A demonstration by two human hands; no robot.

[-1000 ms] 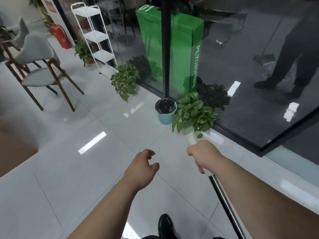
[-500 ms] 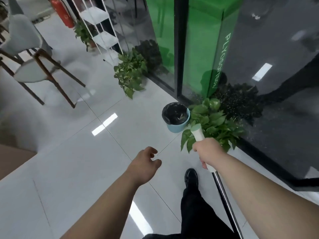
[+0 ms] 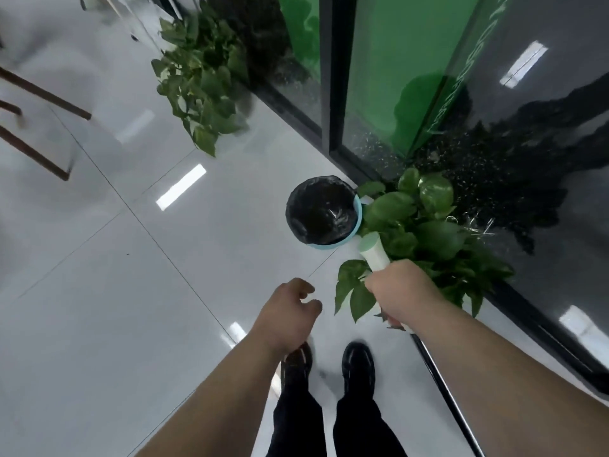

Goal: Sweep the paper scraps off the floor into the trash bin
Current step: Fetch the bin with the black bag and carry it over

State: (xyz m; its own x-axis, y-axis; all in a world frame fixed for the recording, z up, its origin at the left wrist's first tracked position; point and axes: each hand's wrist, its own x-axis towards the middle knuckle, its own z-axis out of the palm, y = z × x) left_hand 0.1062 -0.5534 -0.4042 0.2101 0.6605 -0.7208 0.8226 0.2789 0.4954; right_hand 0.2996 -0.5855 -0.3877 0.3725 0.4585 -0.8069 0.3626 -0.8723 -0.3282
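Pale mint plastic caps the broom handle (image 3: 373, 250), and the right hand (image 3: 400, 291) is wrapped tightly round it just below that cap. The capped end pokes up and forward past the knuckles. From under the hand a dark metal shaft (image 3: 443, 387) slants back and down past the right forearm to the lower edge of the view. The left hand (image 3: 286, 316) hangs just beside the right one, on its inner side. Its fingers are loosely curled with thumb and forefinger apart, and it holds nothing. The trash bin (image 3: 358, 222) stands on the floor ahead of both hands, a little to the left of the handle's tip. It is light blue, round and upright, and a black liner (image 3: 296, 199) is folded over its rim. A leafy potted plant (image 3: 425, 222) crowds the bin's right side, with its leaves spreading behind and under the right hand. A second plant (image 3: 204, 84) sits farther ahead and to the left, along the same dark glass wall (image 3: 543, 133). A green panel (image 3: 395, 77) shows behind the glass. Below the hands two black shoes (image 3: 358, 361) stand on glossy grey floor tiles (image 3: 115, 291). Brown chair legs (image 3: 36, 150) stand well off to the left of the left hand.
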